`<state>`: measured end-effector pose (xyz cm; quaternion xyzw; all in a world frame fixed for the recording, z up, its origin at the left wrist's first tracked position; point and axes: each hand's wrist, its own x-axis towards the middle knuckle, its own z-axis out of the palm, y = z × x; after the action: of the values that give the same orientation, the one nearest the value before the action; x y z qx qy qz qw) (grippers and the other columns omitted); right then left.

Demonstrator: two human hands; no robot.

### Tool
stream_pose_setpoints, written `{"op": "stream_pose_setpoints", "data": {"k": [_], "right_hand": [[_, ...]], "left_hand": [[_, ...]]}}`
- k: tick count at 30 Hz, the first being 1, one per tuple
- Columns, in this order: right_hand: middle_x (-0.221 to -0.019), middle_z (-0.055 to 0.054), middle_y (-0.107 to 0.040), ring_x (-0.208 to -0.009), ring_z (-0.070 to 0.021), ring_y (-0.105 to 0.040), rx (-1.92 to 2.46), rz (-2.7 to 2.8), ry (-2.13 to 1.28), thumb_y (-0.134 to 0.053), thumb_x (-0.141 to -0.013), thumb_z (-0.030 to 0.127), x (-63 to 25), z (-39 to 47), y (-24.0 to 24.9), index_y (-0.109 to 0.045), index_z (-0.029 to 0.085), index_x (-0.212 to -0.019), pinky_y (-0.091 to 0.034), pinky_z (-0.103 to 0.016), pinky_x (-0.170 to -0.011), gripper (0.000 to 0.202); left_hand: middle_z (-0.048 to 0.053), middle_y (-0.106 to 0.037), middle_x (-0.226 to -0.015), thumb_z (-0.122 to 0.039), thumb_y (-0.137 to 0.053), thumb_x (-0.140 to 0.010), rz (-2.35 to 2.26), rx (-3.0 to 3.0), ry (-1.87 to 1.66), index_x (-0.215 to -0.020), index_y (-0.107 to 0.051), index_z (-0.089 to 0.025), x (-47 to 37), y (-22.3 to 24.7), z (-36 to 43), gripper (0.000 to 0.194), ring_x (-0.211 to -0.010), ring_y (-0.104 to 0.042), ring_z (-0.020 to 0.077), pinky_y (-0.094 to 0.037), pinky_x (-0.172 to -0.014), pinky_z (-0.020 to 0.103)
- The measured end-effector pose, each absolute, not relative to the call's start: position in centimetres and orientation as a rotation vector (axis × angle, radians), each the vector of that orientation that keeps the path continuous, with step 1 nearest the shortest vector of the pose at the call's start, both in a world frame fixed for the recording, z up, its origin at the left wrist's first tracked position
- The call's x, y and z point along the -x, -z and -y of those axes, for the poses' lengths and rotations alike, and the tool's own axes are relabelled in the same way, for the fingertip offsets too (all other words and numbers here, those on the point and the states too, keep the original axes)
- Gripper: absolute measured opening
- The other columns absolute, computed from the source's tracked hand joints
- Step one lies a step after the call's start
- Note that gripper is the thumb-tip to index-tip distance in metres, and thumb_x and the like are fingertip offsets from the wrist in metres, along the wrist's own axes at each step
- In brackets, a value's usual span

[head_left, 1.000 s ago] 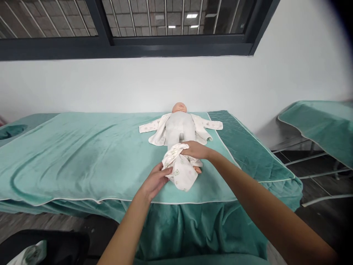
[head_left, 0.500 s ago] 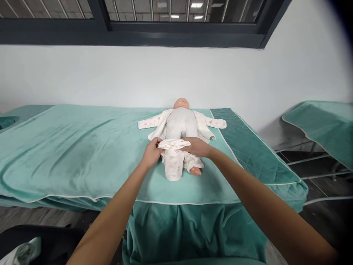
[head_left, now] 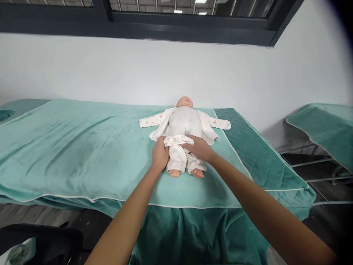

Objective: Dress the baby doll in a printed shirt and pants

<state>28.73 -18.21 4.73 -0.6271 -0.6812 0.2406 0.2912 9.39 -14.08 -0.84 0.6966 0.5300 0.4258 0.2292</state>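
Note:
A baby doll (head_left: 184, 119) lies on its back on the green bed, head toward the wall and feet toward me. White printed baby pants (head_left: 176, 158) cover its legs, with both feet (head_left: 174, 173) showing below the cuffs. My left hand (head_left: 160, 152) is closed on the left side of the bunched waistband. My right hand (head_left: 200, 148) grips the waistband's right side, fingers partly hidden under the fabric. An open white baby jacket (head_left: 211, 129) spreads around the doll's torso, its sleeves (head_left: 151, 121) stretched out to both sides.
The green bedcover (head_left: 82, 147) extends far to the left, with a darker quilted part (head_left: 256, 147) at right. Behind stands a white wall (head_left: 124, 70) under a dark window frame (head_left: 187, 31). A black chair (head_left: 55, 239) with cloth on it is at lower left; a metal-framed bed (head_left: 325, 129) is at right.
The pants' left leg has drawn up, so the foot on that side now shows below its cuff. My left hand has turned more upright beside the waistband. The camera view has shifted slightly.

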Motion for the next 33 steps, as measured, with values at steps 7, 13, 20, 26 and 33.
{"op": "stream_pose_setpoints", "data": {"k": [7, 13, 20, 26, 33], "right_hand": [[-0.090, -0.005, -0.071, -0.086, -0.0229, -0.065, 1.295, 1.694, -1.276, -0.050, -0.090, 0.071, -33.2, 18.1, -7.5, -0.069, 0.018, -0.089, -0.050, -0.032, -0.078, 0.056], [-0.084, -0.006, -0.071, -0.072, -0.0182, -0.062, 1.446, 1.633, -1.364, -0.054, -0.086, 0.069, -36.0, 15.9, -7.3, -0.072, 0.017, -0.090, -0.047, -0.026, -0.062, 0.055], [-0.082, -0.001, -0.070, -0.072, -0.0164, -0.059, 1.554, 1.864, -0.887, -0.059, -0.084, 0.038, -34.6, 14.3, -7.5, -0.070, 0.021, -0.087, -0.042, -0.026, -0.063, 0.020], [-0.079, -0.001, -0.068, -0.073, -0.0176, -0.056, 1.515, 1.867, -0.565, -0.054, -0.088, 0.038, -32.9, 13.0, -8.1, -0.067, 0.022, -0.085, -0.040, -0.029, -0.068, 0.020], [-0.081, 0.000, -0.064, -0.079, -0.0163, -0.056, 1.352, 1.692, -0.694, -0.057, -0.089, 0.038, -33.2, 11.8, -7.8, -0.066, 0.022, -0.083, -0.041, -0.027, -0.070, 0.020]], "left_hand": [[0.000, -0.065, -0.089, -0.008, -0.048, -0.075, -1.198, -1.783, -1.282, -0.093, -0.058, -0.021, -8.3, 0.9, 14.8, 0.024, -0.086, -0.059, 0.0176, -0.043, -0.078, 0.027], [0.001, -0.065, -0.094, -0.004, -0.045, -0.067, -1.078, -1.723, -1.288, -0.089, -0.058, -0.020, -8.2, 1.3, 14.7, 0.031, -0.092, -0.058, 0.0177, -0.044, -0.084, 0.028], [0.012, -0.067, -0.124, -0.036, -0.059, -0.085, -0.681, -1.278, -1.212, -0.104, -0.069, -0.018, -6.6, -0.8, 13.7, 0.028, -0.116, -0.060, 0.0270, -0.047, -0.096, 0.036], [0.005, -0.067, -0.094, -0.042, -0.070, -0.079, -0.949, -1.728, -0.952, -0.098, -0.076, -0.021, -9.2, -5.0, 9.0, 0.029, -0.087, -0.059, 0.0193, -0.045, -0.081, 0.030], [0.000, -0.053, -0.080, -0.038, -0.065, -0.084, -0.775, -2.001, -0.676, -0.072, -0.060, -0.019, -10.9, -7.1, 7.9, 0.023, -0.072, -0.048, 0.0134, -0.036, -0.063, 0.025]]}}
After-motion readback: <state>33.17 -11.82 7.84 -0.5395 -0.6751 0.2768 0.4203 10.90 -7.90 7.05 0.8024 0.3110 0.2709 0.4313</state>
